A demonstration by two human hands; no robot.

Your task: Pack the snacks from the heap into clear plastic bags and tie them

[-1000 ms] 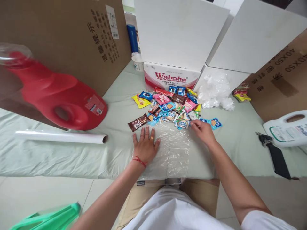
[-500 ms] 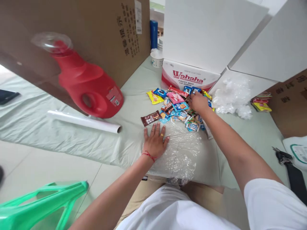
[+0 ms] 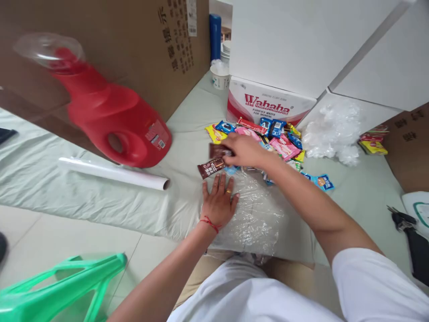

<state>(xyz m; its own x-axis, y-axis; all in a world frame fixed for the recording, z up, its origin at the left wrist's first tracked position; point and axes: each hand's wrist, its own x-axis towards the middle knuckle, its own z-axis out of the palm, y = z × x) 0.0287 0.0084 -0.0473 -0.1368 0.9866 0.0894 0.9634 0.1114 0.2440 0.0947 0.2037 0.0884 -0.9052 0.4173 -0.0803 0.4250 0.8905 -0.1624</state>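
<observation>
My right hand (image 3: 243,150) is closed on a brown snack packet (image 3: 215,151), blurred by motion, above the left side of the snack pile. Just below it lies another brown packet marked COCOA (image 3: 211,167). Flat on the table, fingers spread, my left hand (image 3: 218,201) rests at the edge of a clear plastic bag (image 3: 254,219). Beyond my right hand the pile includes a pink packet (image 3: 284,146), a red bar (image 3: 252,125) and a blue packet (image 3: 277,128). My right forearm hides part of the pile; a light-blue biscuit packet (image 3: 320,181) lies right of it.
At left, a red detergent jug (image 3: 134,112) stands by a large cardboard box (image 3: 134,40), with a white film roll (image 3: 114,172) in front. Behind the snacks is a Wahaha carton (image 3: 268,103). Crumpled plastic (image 3: 331,132) sits at right; a green stool (image 3: 67,279) is lower left.
My right hand has moved left from the back of the pile, carrying a brown packet. My left hand stays flat in place. The camera view has shifted slightly.
</observation>
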